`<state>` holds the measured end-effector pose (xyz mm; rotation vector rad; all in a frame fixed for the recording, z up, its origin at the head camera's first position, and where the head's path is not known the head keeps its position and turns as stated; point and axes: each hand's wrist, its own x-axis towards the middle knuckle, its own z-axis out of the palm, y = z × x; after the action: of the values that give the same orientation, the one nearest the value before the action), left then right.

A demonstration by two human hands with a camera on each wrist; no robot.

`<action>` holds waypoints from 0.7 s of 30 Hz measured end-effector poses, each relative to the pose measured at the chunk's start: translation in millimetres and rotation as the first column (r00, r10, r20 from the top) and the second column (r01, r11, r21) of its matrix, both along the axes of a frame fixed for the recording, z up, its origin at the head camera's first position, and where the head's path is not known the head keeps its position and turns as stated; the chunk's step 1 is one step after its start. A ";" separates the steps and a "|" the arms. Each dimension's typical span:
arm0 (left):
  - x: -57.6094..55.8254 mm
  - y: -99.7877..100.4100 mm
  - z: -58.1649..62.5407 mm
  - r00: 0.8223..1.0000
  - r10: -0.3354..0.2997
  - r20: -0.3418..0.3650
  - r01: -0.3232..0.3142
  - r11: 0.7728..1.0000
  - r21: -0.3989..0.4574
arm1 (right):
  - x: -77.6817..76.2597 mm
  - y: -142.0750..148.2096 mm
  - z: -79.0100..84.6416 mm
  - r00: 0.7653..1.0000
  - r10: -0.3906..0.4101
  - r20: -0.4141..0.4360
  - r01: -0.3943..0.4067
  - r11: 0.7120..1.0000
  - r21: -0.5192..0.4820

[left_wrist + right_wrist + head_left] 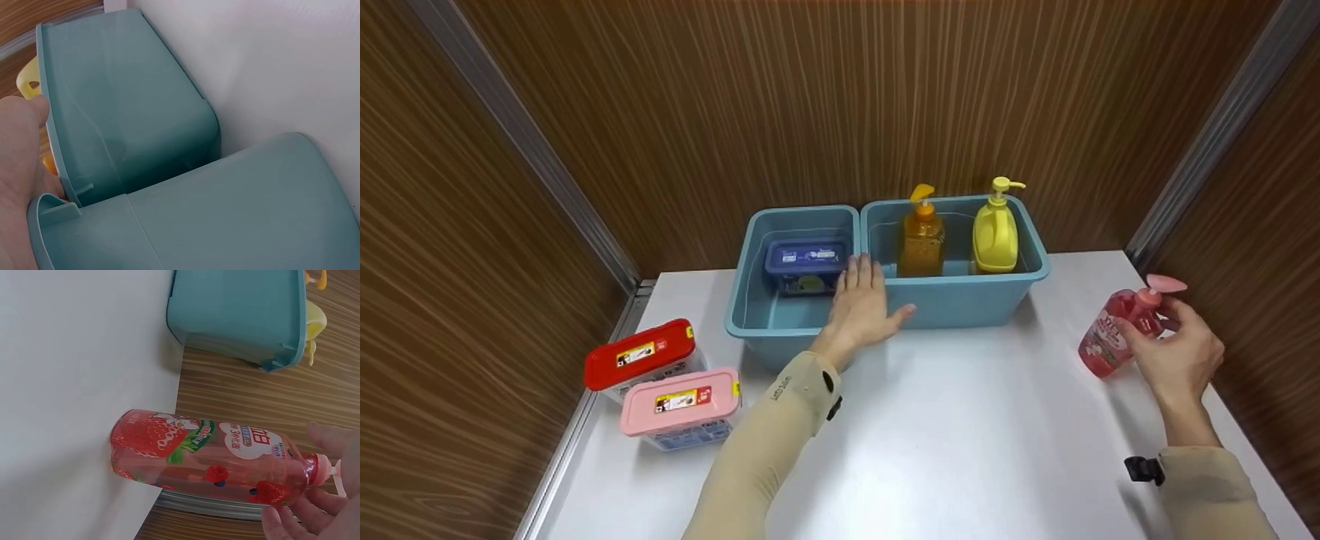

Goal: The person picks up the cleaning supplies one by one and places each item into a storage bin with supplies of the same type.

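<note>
Wood-grain panels (810, 97) behind and along both sides, metal strips (514, 127) at the corners; white table (960, 450) below. Toward the back, side by side: left bin (772, 350) and right bin (960, 304), both blue-green. Inside the left bin, blue lidded tub (808, 259); inside the right bin, amber pump bottle (922, 244) and yellow pump bottle (996, 236), both upright, pump heads above the rim. At table left, red-lidded box (641, 352) just beside pink-lidded box (682, 409). Left hand (859, 307): laid over the meeting rims of both bins, fingers straight and close together, thumb spread toward the right bin, grasping nothing. At table right, well apart from the bins: pink pump bottle (1106, 341), strawberry label, standing on the table near the side panel. Right hand (1181, 349): at the neck of this bottle, thumb and loosely curved fingers parted to either side; gap beside the thumb in right wrist view, fingertip contact not determinable. Both forearms in beige sleeves (772, 442).
</note>
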<state>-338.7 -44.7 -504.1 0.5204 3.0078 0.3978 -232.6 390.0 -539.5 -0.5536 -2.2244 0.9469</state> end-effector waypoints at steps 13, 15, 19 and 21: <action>0.2 -0.1 0.5 1.000 -0.006 -0.002 0.006 1.000 0.015 | -2.3 5.5 -3.9 0.992 0.056 0.110 -0.062 0.997 0.047; -0.2 -0.2 -0.1 1.000 -0.006 -0.001 0.006 1.000 0.012 | -2.6 5.9 -4.9 0.990 0.064 0.125 -0.071 0.996 0.051; -1.3 -0.2 -0.9 1.000 -0.006 0.004 0.006 1.000 0.010 | -3.4 6.5 -6.4 0.984 0.076 0.163 -0.084 0.995 0.045; -1.6 -0.5 -0.7 1.000 -0.006 0.004 0.006 1.000 0.011 | -4.3 6.6 -6.6 0.980 0.084 0.180 -0.092 0.995 0.036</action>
<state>-340.3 -45.2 -504.8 0.5285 3.0009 0.4141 -237.0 396.6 -546.1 -0.5416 -2.4424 0.9210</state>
